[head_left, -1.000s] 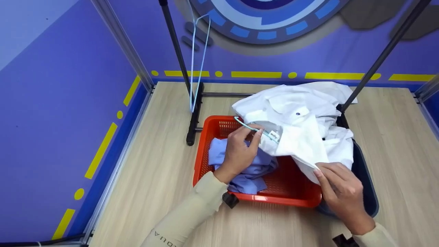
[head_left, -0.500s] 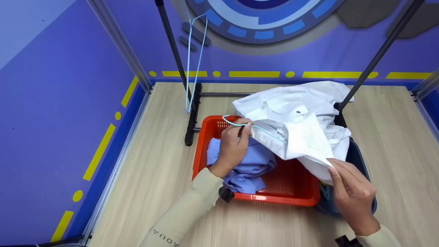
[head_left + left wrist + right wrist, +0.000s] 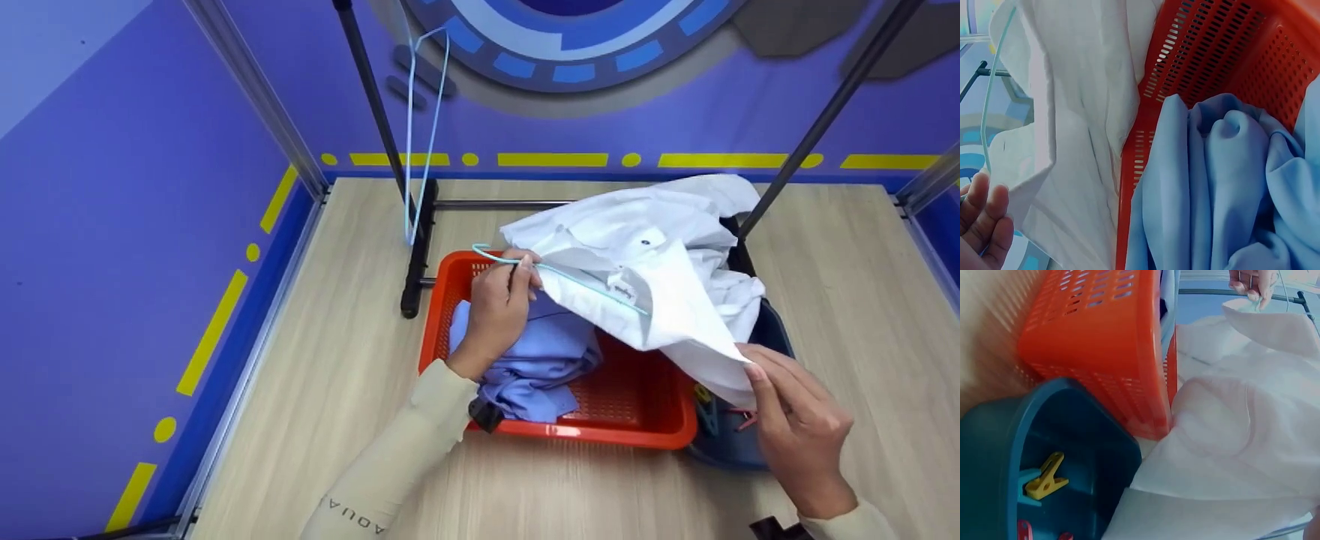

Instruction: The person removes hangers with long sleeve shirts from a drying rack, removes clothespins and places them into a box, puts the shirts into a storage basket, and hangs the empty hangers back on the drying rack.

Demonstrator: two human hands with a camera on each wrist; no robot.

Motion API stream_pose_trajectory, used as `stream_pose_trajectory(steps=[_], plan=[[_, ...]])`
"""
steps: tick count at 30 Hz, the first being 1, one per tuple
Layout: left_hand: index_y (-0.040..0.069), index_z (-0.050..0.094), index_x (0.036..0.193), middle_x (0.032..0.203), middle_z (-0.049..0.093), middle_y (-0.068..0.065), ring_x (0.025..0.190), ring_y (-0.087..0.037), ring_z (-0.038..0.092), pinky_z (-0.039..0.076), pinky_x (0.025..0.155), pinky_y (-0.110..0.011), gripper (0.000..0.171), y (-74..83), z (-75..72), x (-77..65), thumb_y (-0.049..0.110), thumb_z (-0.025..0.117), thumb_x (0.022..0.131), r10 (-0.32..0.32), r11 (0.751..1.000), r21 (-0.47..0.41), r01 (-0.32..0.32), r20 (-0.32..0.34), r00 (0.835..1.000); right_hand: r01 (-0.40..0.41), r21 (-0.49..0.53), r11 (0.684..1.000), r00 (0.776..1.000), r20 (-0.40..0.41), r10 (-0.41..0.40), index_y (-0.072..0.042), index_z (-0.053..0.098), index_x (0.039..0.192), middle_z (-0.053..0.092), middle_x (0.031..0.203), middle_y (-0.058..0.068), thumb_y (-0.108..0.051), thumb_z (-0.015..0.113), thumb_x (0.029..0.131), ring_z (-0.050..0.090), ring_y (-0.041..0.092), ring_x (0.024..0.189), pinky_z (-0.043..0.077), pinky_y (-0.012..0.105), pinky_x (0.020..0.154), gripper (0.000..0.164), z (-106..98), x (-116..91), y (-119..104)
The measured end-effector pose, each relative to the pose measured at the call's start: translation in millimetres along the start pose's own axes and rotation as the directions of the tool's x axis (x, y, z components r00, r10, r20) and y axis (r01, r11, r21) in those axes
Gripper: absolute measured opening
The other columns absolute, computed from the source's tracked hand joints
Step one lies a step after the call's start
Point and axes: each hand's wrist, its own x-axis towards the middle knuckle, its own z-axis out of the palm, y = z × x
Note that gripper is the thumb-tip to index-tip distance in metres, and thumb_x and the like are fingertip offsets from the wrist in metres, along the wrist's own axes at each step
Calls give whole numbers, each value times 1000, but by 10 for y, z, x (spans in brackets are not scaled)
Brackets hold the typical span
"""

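Note:
A white shirt (image 3: 645,217) with a button and collar label is spread above the red basket. My left hand (image 3: 499,307) pinches a light-blue wire hanger (image 3: 581,281) near its hook; the hanger's far part runs inside the shirt's collar. In the left wrist view, curled fingers (image 3: 988,216) show beside the hanger wire (image 3: 987,112). With thumb and fingers, my right hand (image 3: 802,424) pinches an edge of the shirt and draws it out to the right. The right wrist view shows the shirt (image 3: 1230,439) hanging in broad folds.
A red perforated basket (image 3: 686,435) holds crumpled blue cloth (image 3: 536,360). Beside it, a dark blue bin (image 3: 1078,405) contains a yellow clothespin (image 3: 1047,478) and several others. Behind stands a black rack (image 3: 420,255), and another wire hanger (image 3: 411,135) hangs at its left.
The left hand has moved left and slightly up with the hanger, showing more of its wire. The right hand has moved right, stretching the shirt edge and uncovering clothespins in the bin.

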Motion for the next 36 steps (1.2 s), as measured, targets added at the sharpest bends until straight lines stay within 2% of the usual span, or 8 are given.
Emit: stream_pose_trajectory(steps=[5, 10, 14, 21, 24, 28, 32, 36], plan=[[0, 64, 95, 72, 62, -8, 62, -14, 60, 54, 65, -22, 26, -22, -43, 8, 15, 44, 103, -19, 998, -53, 20, 2, 1000, -49, -27, 998, 999, -11, 49, 9, 73, 90, 73, 93, 17, 7, 69, 82, 63, -6, 101, 44, 8, 94, 9, -57, 10, 47], [1, 64, 90, 75, 63, -7, 67, -11, 62, 54, 69, -22, 29, -40, -88, 17, 16, 43, 103, -19, 999, -49, 19, 2, 1000, -142, -14, 990, 990, -24, 142, 10, 72, 90, 71, 97, -8, 10, 67, 82, 63, -8, 95, 44, 7, 90, 9, -131, 28, 156], [4, 64, 84, 78, 65, -5, 72, -10, 63, 54, 71, -23, 32, -51, -120, 19, 16, 42, 104, -9, 999, -44, 10, 12, 1000, -187, -6, 982, 982, 1, 187, 9, 72, 91, 67, 100, -20, 10, 66, 83, 63, -8, 92, 44, 6, 87, 10, -169, 34, 225], [3, 64, 84, 80, 66, -7, 77, -13, 64, 55, 73, -31, 32, -35, -131, 49, 15, 42, 104, -21, 997, -78, 23, 34, 999, -328, 37, 944, 945, 30, 327, 12, 71, 96, 69, 98, -18, 8, 63, 87, 63, -5, 83, 46, 5, 74, 12, -271, 21, 324], [3, 64, 91, 78, 66, -10, 76, -17, 66, 56, 74, -35, 27, 11, -160, 57, 14, 42, 103, -49, 990, -130, 52, 32, 998, -408, -4, 913, 912, 28, 408, 12, 71, 97, 68, 94, -22, 6, 63, 88, 62, -7, 79, 45, 4, 71, 13, -304, -4, 370], [-1, 61, 101, 77, 66, -14, 74, -23, 68, 57, 77, -36, 23, 66, -197, 50, 13, 42, 103, -99, 967, -229, 113, 69, 993, -489, -64, 870, 871, 25, 491, 9, 72, 97, 66, 90, -26, 4, 63, 89, 60, -9, 76, 44, 3, 69, 13, -318, -53, 410], [-2, 59, 101, 77, 64, -15, 73, -22, 68, 57, 80, -31, 24, 74, -227, 35, 12, 40, 104, -134, 946, -283, 160, 108, 985, -479, -73, 875, 872, 70, 484, 4, 74, 95, 70, 91, -16, 5, 64, 88, 61, -8, 77, 45, 3, 69, 12, -305, -83, 387], [-2, 59, 97, 75, 61, -14, 70, -20, 66, 58, 78, -32, 25, 81, -269, 27, 13, 40, 104, -111, 928, -343, 147, 122, 986, -490, -75, 868, 859, 129, 496, -1, 75, 93, 73, 93, -6, 6, 65, 87, 63, -7, 79, 46, 3, 71, 14, -263, -81, 309]])
